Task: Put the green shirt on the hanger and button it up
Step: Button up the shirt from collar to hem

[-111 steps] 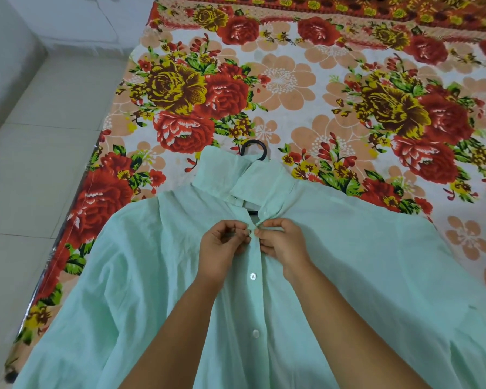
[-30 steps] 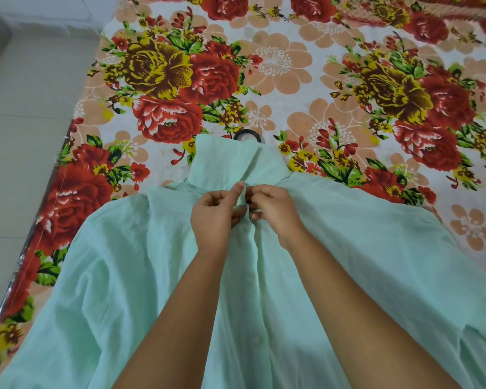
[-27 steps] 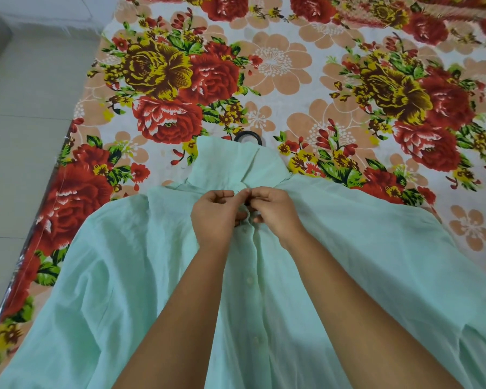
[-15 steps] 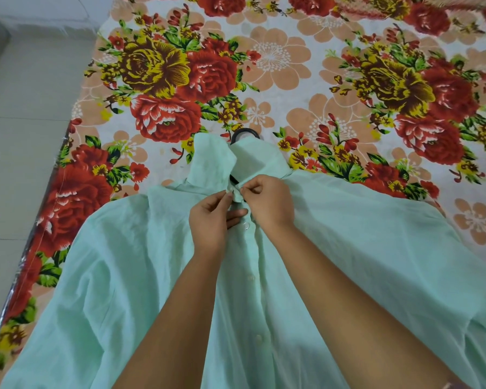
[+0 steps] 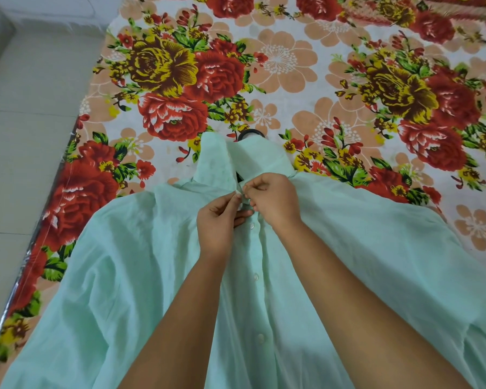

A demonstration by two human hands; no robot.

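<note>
A pale green shirt [image 5: 124,276] lies front-up on the bed, collar pointing away from me. The black hook of a hanger [image 5: 250,133] pokes out above the raised collar [image 5: 219,161]; the rest of the hanger is hidden inside the shirt. My left hand [image 5: 219,223] and my right hand [image 5: 275,200] meet at the collar's base, each pinching an edge of the placket at the top. Below them three white buttons [image 5: 255,276] sit fastened down the front.
The bed carries a floral sheet [image 5: 348,94] with red, yellow and peach flowers. Its left edge [image 5: 54,197] runs diagonally, with pale floor tiles [image 5: 20,122] beyond. Both shirt sleeves spread wide toward the bed's sides.
My hands have climbed from the second button, seen 3.7 s ago, to the collar base. The collar's two halves have parted and a fastened button now shows just below my fingers.
</note>
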